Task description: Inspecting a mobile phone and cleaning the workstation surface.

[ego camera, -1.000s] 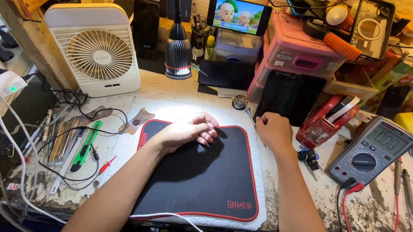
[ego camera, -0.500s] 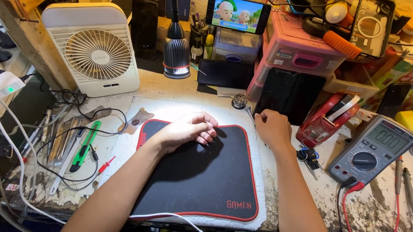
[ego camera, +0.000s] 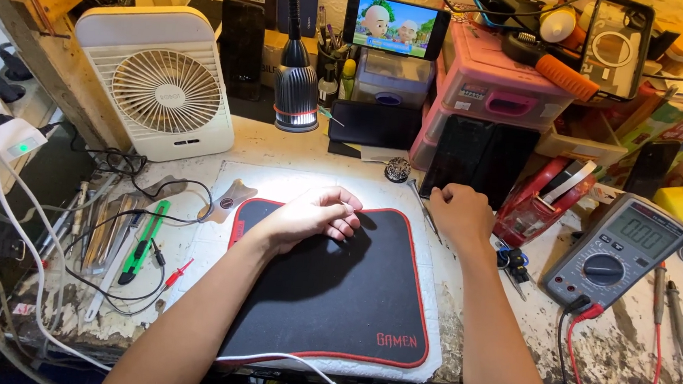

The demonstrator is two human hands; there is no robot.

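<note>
My left hand [ego camera: 311, 216] rests on the far left part of a black mat with a red edge [ego camera: 333, 297], fingers curled in loosely, nothing visible in it. My right hand [ego camera: 457, 213] lies just off the mat's far right corner, fingers curled under. A thin metal tool [ego camera: 425, 213] lies on the bench along its fingertips; I cannot tell whether the fingers grip it. A small round metal part [ego camera: 398, 170] sits a little beyond both hands.
A white fan [ego camera: 159, 88] stands at the back left, a lamp [ego camera: 295, 91] and a phone showing a cartoon [ego camera: 395, 26] behind the mat. Pink drawers [ego camera: 495, 98], a red tape dispenser [ego camera: 539, 203] and a multimeter [ego camera: 621, 251] with leads crowd the right. Hand tools and cables [ego camera: 110, 239] lie left.
Both hands stay almost where they were; only the view has shifted slightly.
</note>
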